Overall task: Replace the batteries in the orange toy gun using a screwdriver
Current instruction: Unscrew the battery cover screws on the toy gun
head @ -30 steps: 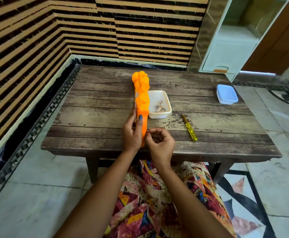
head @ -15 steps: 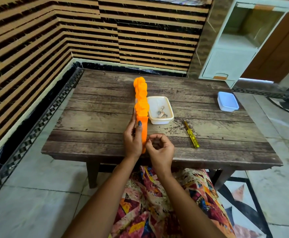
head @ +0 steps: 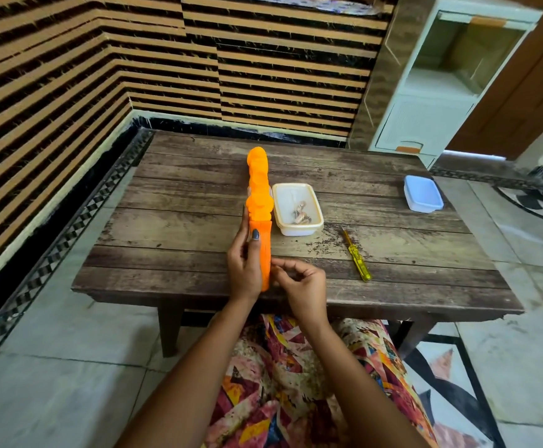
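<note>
Table: low, of worn wooden planks, set in a corner on a tiled floor; a person sits at its near edge, patterned cloth over the lap.
Left hand: left hand grips the handle of the orange toy gun, thumb laid flat up the near face, the other fingers wrapped behind and out of sight.
Right hand: right hand is curled, with forefinger and thumb tips drawn together at the handle's right edge; I cannot tell whether they pinch a cover, a screw or nothing.
Gun's place: on edge at the table's near middle, handle near, muzzle pointing far.
Handling: looks like hollow moulded plastic, so probably light, stiff and a bit slick; the ribbed handle seems the surest hold, with the lumpy barrel left resting on the wood.
Screwdriver: yellow-handled screwdriver lies untouched, right of the hands.
Tub: white tub just right of the gun, small bits inside, too small to name.
Lid: blue lid, far right.
Backdrop: striped wall and a white cabinet.
</note>
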